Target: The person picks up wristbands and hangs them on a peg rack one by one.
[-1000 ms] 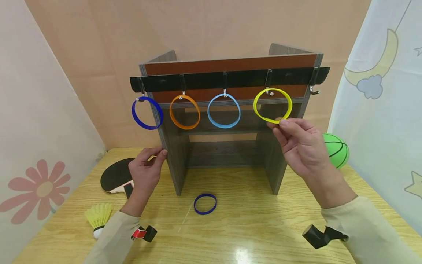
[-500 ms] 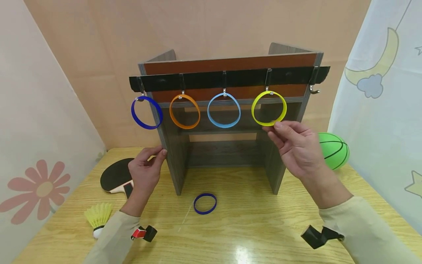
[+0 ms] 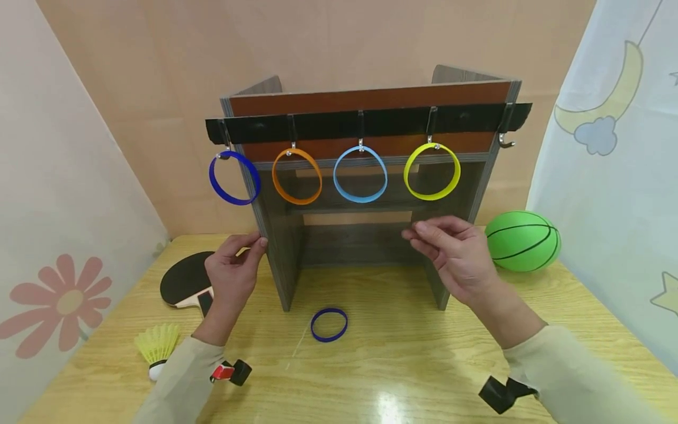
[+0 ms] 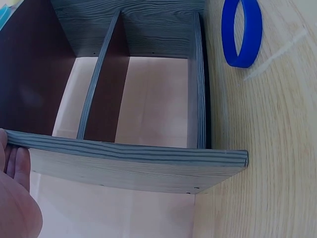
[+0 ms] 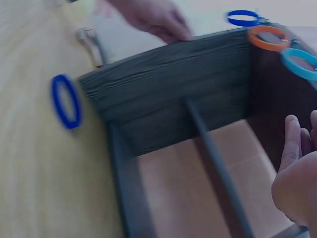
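A yellow wristband (image 3: 458, 172) hangs on a hook of the black hook rail (image 3: 328, 126). Below it, apart from it, my right hand (image 3: 459, 253) holds nothing, its fingers loosely bent. My left hand (image 3: 233, 268) pinches the front edge of the left side panel (image 3: 275, 259) of the grey wooden shelf between thumb and fingers. On the other hooks hang a dark blue wristband (image 3: 256, 179), an orange wristband (image 3: 320, 179) and a light blue wristband (image 3: 385, 176). The rightmost hook (image 3: 505, 142) is bare. Another dark blue wristband (image 3: 312, 331) lies on the table before the shelf.
A table tennis bat (image 3: 185, 280) and a yellow shuttlecock (image 3: 158, 344) lie on the table (image 3: 328, 388) at the left. A green ball (image 3: 523, 241) sits right of the shelf. Printed cloths hang on both sides.
The right hand has hung the yellow wristband on its hook, let it go and moved down and left. My left hand has stayed at the panel.
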Demonstrator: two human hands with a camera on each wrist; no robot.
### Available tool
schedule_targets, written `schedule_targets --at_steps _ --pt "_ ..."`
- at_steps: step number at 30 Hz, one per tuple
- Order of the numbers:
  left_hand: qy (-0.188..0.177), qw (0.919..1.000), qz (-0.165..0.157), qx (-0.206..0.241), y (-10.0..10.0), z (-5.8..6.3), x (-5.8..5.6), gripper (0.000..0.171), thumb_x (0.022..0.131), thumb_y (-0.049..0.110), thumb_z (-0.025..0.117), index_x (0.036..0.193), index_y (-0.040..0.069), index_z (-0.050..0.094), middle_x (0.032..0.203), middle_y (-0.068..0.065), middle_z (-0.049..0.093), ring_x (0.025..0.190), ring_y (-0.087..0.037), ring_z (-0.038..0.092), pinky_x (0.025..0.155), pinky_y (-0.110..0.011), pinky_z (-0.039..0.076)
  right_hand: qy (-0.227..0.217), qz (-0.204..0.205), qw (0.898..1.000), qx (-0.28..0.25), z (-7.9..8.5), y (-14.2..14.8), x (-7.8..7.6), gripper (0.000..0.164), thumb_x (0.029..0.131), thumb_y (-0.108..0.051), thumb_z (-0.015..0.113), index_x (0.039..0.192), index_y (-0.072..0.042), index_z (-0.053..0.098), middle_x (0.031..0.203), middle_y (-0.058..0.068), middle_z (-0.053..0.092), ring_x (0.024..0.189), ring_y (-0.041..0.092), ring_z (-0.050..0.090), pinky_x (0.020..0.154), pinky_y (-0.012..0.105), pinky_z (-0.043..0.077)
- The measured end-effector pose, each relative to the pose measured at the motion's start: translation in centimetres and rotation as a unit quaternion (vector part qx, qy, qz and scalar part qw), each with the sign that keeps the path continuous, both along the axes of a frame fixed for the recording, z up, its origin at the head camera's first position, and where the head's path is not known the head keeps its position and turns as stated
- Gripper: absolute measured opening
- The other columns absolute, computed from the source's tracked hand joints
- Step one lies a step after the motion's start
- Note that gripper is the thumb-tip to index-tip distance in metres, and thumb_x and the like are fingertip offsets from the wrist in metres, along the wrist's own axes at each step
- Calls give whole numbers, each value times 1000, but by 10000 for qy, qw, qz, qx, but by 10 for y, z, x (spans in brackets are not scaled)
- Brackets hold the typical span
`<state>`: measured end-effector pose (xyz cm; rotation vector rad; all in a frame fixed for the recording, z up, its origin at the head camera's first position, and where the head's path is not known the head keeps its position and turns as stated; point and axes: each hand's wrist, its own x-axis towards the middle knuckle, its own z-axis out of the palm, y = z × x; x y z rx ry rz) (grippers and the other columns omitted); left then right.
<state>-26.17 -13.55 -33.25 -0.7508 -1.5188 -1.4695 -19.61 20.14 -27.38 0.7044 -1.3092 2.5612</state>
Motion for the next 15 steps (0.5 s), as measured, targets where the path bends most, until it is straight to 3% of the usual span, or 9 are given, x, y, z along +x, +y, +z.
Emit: schedule_targets --at_steps 6,15 --pt "-91 9999 -42 1 0 0 1 11 77 -18 67 88 -16 67 79 -24 64 75 -11 65 70 -22 55 -465 -15 9950 881 -27 -16 1 17 88 10 60 86 -2 71 85 12 70 83 26 69 76 31 56" --pt "-40 9999 -93 14 3 6 6 12 76 -23 65 87 -18 66 79 -26 63 75 -11 65 70 -21 55 -985 -236 9729 2079 -65 -35 4 11 85 3 67 83 -7 71 83 8 70 81 23 68 79 39 55"
